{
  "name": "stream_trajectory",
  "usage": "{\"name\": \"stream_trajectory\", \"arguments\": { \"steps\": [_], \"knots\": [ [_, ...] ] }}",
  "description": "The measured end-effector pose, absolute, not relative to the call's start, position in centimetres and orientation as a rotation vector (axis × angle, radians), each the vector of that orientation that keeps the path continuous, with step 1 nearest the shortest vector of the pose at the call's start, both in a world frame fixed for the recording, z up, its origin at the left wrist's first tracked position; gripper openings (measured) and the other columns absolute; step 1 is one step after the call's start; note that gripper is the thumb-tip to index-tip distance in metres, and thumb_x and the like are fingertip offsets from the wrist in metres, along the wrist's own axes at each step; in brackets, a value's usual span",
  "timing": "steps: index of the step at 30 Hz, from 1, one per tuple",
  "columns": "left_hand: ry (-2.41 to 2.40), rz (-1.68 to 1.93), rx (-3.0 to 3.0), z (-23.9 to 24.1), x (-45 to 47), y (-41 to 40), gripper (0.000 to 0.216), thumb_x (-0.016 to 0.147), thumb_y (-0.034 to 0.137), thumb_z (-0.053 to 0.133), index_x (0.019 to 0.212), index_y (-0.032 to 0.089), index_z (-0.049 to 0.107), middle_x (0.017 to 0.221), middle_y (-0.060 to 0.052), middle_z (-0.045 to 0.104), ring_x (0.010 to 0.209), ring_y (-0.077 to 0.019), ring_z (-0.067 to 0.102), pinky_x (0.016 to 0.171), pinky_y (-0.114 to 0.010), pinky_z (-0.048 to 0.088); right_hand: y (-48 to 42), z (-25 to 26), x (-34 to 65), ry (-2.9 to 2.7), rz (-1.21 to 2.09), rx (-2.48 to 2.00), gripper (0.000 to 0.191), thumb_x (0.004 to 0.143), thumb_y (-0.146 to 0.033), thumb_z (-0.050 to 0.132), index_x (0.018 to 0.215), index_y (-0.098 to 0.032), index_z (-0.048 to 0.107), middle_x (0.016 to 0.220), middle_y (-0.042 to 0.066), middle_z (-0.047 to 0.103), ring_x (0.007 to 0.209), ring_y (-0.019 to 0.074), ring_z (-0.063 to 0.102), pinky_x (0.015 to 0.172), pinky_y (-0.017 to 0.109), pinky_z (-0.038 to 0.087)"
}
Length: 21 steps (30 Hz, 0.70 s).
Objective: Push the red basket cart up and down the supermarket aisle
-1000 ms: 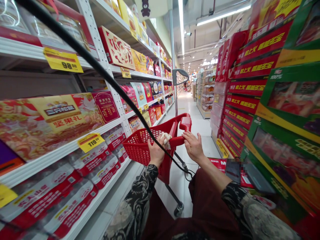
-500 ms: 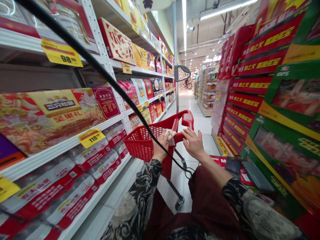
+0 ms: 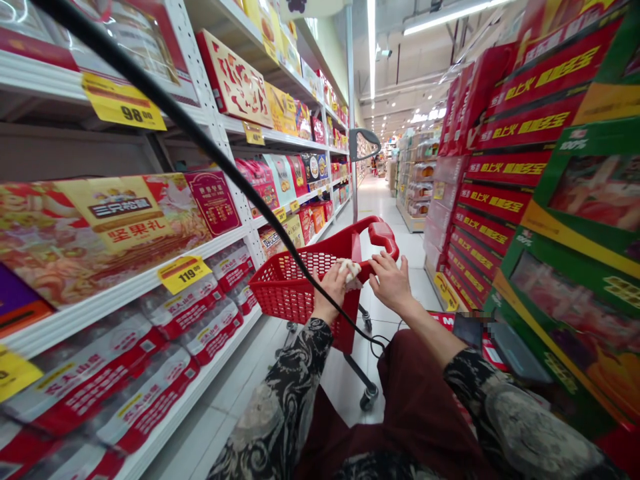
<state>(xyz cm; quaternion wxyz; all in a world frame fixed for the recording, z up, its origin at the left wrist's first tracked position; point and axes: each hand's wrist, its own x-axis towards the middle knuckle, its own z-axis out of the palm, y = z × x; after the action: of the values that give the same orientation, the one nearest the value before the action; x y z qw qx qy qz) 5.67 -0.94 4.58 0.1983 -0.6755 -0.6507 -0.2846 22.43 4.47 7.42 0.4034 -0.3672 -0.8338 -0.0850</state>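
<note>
Red cart (image 3: 287, 300) handled with a cloth (image 3: 349, 269), a cable hanging close by

White shelves (image 3: 125, 289) filled the left side, with gift boxes above and packs of bottles (image 3: 120, 410) lowest. On the right, red boxes (image 3: 493, 200) and green boxes (image 3: 565, 157) rose in tall stacks. Between the two sides, in front of the person's knees, stood the cart on the tiled floor (image 3: 240, 393).

The left hand (image 3: 331, 290) gripped the bunched white cloth, pressing it to the cart beside the handle (image 3: 383, 235). The right hand (image 3: 390, 283) lay with bent fingers over the handle's near part; whether they closed underneath could not be told.

A front-to-back push might have rolled the cart, since it stood on a wheel (image 3: 369, 398) at the near side; no brake could be made out. A sideways swing could have knocked the shelves or the red boxes.

The black cable (image 3: 240, 180) crossed in front of the basket, near the left wrist, and looped by the knee. A quick reach could have caught it. Smallest of all, a loose fold of cloth might have snagged in the basket's holes.
</note>
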Motion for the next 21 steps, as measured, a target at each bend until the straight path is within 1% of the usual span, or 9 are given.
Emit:
{"name": "stream_trajectory", "arguments": {
  "steps": [3,6,8,11,15,17,19,21],
  "knots": [
    [-1.885,-0.825,-1.803,2.8,3.0,-1.6,0.036,0.084,0.018,0.047,0.119,0.026,0.056,0.132,-0.010,0.055,0.118,-0.0249,0.054,0.111,-0.060,0.017,4.9,7.6,23.3,-2.142,-0.212,-0.950,0.034,0.082,-0.019,0.045,0.111,-0.019,0.061,0.123,0.011,0.060,0.122,0.0305,0.045,0.105,0.060,0.013],
    [-1.956,-0.843,-1.719,1.8,1.3,-2.3,0.032,0.087,0.019,0.042,0.114,0.025,0.058,0.125,-0.011,0.060,0.113,-0.0271,0.057,0.109,-0.065,0.014,5.0,7.7,23.9,-2.143,-0.226,-0.978,0.032,0.083,-0.020,0.044,0.110,-0.019,0.062,0.121,0.010,0.061,0.120,0.0299,0.046,0.105,0.060,0.014],
    [-1.977,-0.855,-1.706,2.1,1.8,-2.3,0.033,0.088,0.019,0.039,0.116,0.026,0.056,0.128,-0.010,0.058,0.116,-0.0259,0.055,0.110,-0.064,0.012,4.8,7.9,24.0,-2.132,-0.250,-0.998,0.032,0.083,-0.021,0.044,0.109,-0.018,0.062,0.120,0.010,0.062,0.119,0.0292,0.047,0.105,0.059,0.014],
    [-1.952,-0.864,-1.749,3.2,4.1,-1.6,0.036,0.089,0.021,0.040,0.122,0.028,0.053,0.136,-0.007,0.051,0.125,-0.0229,0.048,0.112,-0.059,0.012,4.3,8.4,23.1,-2.100,-0.295,-1.014,0.032,0.084,-0.022,0.044,0.110,-0.017,0.062,0.117,0.011,0.063,0.117,0.0285,0.049,0.106,0.057,0.012],
    [-1.908,-0.830,-1.825,3.9,5.9,-0.5,0.040,0.088,0.021,0.040,0.126,0.030,0.050,0.141,-0.004,0.046,0.130,-0.0215,0.042,0.113,-0.057,0.011,3.6,8.7,21.2,-2.169,-0.312,-0.947,0.034,0.084,-0.021,0.044,0.113,-0.016,0.062,0.122,0.011,0.061,0.120,0.0288,0.047,0.107,0.057,0.009],
    [-1.942,-0.851,-1.850,3.4,5.1,-0.5,0.041,0.087,0.019,0.041,0.124,0.031,0.052,0.140,-0.004,0.047,0.129,-0.0211,0.043,0.113,-0.056,0.010,3.5,8.3,20.8,-2.213,-0.303,-0.946,0.034,0.084,-0.020,0.042,0.112,-0.017,0.062,0.122,0.010,0.061,0.121,0.0290,0.046,0.107,0.059,0.008],
    [-2.004,-0.985,-1.867,2.6,3.5,-0.7,0.039,0.086,0.017,0.044,0.121,0.030,0.055,0.138,-0.004,0.050,0.127,-0.0214,0.044,0.114,-0.054,0.011,3.6,7.8,21.0,-2.246,-0.303,-0.950,0.034,0.084,-0.019,0.042,0.112,-0.017,0.061,0.122,0.010,0.061,0.121,0.0290,0.046,0.106,0.060,0.008],
    [-2.059,-1.175,-1.867,1.8,1.7,-1.0,0.037,0.085,0.017,0.046,0.119,0.028,0.056,0.132,-0.006,0.055,0.123,-0.0218,0.047,0.113,-0.052,0.018,3.8,7.4,21.5,-2.268,-0.317,-0.937,0.035,0.084,-0.019,0.042,0.113,-0.017,0.061,0.123,0.010,0.061,0.120,0.0290,0.046,0.106,0.061,0.008]
  ]
}}
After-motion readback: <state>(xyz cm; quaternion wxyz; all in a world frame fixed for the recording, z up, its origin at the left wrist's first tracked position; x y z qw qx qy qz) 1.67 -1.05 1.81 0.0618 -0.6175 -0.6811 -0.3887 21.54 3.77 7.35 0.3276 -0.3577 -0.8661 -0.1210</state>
